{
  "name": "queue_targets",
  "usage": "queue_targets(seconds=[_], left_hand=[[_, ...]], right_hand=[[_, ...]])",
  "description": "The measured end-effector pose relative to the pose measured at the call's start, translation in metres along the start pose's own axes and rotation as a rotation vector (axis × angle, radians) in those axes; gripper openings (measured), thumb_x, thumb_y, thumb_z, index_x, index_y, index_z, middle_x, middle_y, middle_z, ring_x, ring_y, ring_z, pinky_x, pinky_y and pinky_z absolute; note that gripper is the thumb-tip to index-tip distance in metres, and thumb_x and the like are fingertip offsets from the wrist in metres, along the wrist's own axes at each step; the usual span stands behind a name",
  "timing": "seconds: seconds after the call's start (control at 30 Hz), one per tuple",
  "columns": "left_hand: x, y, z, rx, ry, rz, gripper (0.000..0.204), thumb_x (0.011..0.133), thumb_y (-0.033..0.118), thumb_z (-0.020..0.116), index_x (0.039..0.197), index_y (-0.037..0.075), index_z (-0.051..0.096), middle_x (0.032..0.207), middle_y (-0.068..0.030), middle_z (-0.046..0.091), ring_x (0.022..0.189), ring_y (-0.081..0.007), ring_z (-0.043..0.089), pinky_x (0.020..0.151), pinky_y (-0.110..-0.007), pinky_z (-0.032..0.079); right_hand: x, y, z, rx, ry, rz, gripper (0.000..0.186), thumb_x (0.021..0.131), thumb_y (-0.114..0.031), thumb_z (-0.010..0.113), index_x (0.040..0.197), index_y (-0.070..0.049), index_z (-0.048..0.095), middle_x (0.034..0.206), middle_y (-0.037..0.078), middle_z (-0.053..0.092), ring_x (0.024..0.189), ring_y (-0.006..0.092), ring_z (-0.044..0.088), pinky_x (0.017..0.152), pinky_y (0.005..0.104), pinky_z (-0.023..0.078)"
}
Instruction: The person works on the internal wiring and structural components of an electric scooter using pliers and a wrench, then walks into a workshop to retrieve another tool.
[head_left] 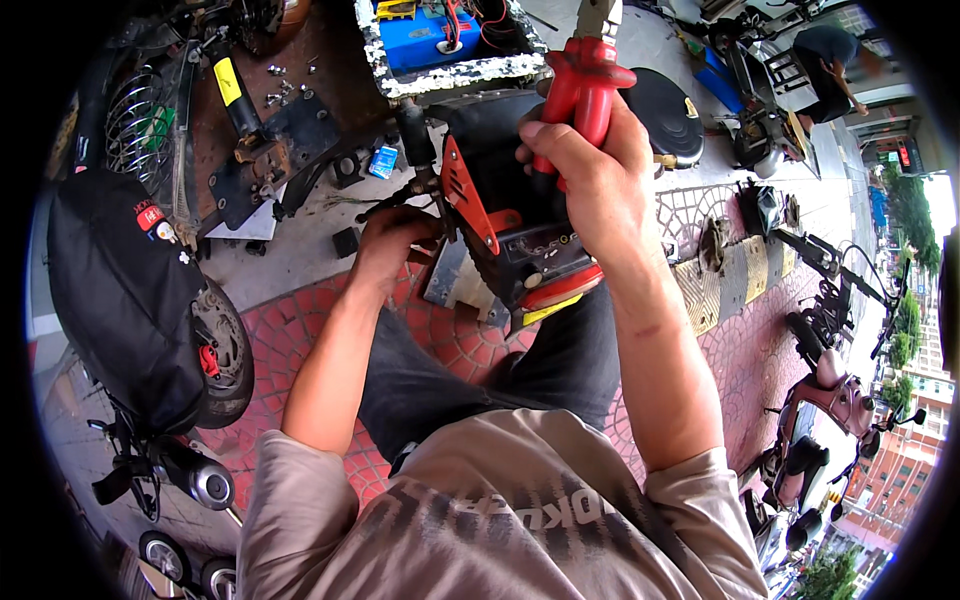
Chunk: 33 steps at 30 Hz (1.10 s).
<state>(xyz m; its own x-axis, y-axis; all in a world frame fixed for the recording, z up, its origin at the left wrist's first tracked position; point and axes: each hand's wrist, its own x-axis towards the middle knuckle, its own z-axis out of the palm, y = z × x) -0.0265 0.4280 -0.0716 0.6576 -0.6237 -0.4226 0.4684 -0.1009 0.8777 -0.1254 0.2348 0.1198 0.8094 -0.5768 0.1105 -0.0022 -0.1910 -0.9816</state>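
My right hand (608, 180) is closed around the red handles of a pair of pliers (594, 88), held up over the vehicle with the metal jaws pointing away from me. My left hand (385, 248) reaches low against the near left side of the small vehicle, its fingers curled and partly hidden beside the orange metal bracket (466, 195). What those fingers grip cannot be made out. Between my knees sits the vehicle's red and black tail part (560, 285). Beyond it, a blue battery pack (425, 42) with red wires lies in an open white-speckled box (455, 76).
On the left, a black-covered seat (125, 290) stands near a wheel. A yellow-marked tool (232, 90), loose screws and a metal plate (290, 140) lie on a brown surface. A small blue box (383, 162) rests near the vehicle. Motorbikes (820, 400) and another person (825, 65) are at right.
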Motion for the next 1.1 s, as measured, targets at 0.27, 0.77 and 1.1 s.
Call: queue_targets(seconds=[0.27, 0.77, 1.1], left_hand=[[0.016, -0.011, -0.01, 0.282, 0.013, 0.353, 0.011, 0.088, 0.005, 0.063, 0.093, -0.002, 0.069, 0.087, -0.0084, 0.072, 0.079, -0.0176, 0.067, 0.073, -0.033, 0.051], [-0.009, -0.051, -0.002, -0.057, 0.178, 0.617, 0.008, 0.098, 0.005, 0.06, 0.101, 0.0, 0.067, 0.101, -0.0092, 0.068, 0.101, -0.0265, 0.065, 0.091, -0.037, 0.05], [-0.013, -0.028, -0.002, -0.537, 0.01, 0.175, 0.031, 0.098, 0.012, 0.058, 0.127, 0.001, 0.061, 0.111, -0.0088, 0.068, 0.098, -0.0225, 0.067, 0.081, -0.041, 0.059]], right_hand=[[0.0, -0.003, -0.002, -0.062, -0.013, 0.009, 0.024, 0.084, -0.014, 0.071, 0.101, -0.001, 0.06, 0.076, 0.007, 0.067, 0.07, 0.0168, 0.063, 0.068, 0.0333, 0.051], [0.0, -0.001, -0.008, -0.093, -0.038, 0.03, 0.021, 0.088, -0.013, 0.069, 0.104, 0.0, 0.063, 0.083, 0.009, 0.069, 0.076, 0.0162, 0.068, 0.072, 0.0296, 0.053], [0.001, 0.001, -0.006, -0.125, 0.025, -0.012, 0.026, 0.084, -0.016, 0.071, 0.103, -0.001, 0.062, 0.078, 0.008, 0.068, 0.073, 0.018, 0.065, 0.071, 0.033, 0.051]])
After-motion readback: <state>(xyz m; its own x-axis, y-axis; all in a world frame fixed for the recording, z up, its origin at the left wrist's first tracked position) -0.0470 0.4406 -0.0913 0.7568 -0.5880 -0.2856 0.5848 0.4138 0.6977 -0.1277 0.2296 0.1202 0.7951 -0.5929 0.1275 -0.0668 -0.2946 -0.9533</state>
